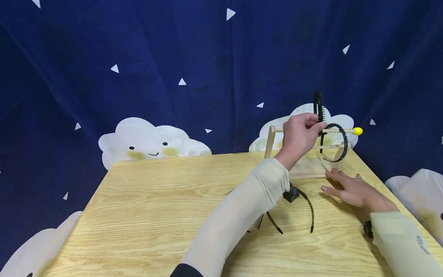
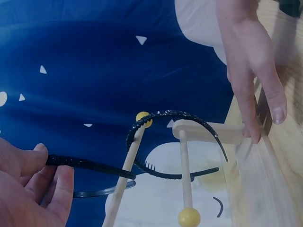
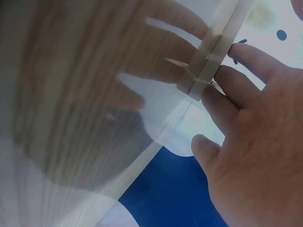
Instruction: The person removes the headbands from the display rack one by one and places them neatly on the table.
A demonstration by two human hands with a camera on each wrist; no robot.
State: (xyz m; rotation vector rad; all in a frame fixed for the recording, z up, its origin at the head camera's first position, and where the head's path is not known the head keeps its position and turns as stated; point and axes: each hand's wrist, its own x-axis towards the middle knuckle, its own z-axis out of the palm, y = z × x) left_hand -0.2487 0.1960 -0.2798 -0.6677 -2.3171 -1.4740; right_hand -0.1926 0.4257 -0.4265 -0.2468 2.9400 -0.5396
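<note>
My left hand (image 1: 300, 132) pinches a black headband (image 1: 317, 100) above the top rod of a wooden stand (image 1: 270, 141). In the left wrist view the open ends of this headband (image 2: 90, 165) point at the rod and overlap it. A second black headband (image 1: 344, 144), toothed inside, hangs on the same rod near its yellow ball tip (image 1: 358, 131). Low at the stand's right end, my right hand (image 1: 358, 189) has its fingers spread. The right wrist view shows those fingertips (image 3: 221, 73) right at a wooden bar (image 3: 215, 49) of the stand.
More dark headbands (image 1: 308, 204) lie on the wooden table (image 1: 155, 200) in front of the stand, partly hidden by my left sleeve (image 1: 238, 215). Among them is a small black block-shaped piece (image 1: 291, 193). A dark blue curtain (image 1: 207, 46) with white clouds hangs behind the table.
</note>
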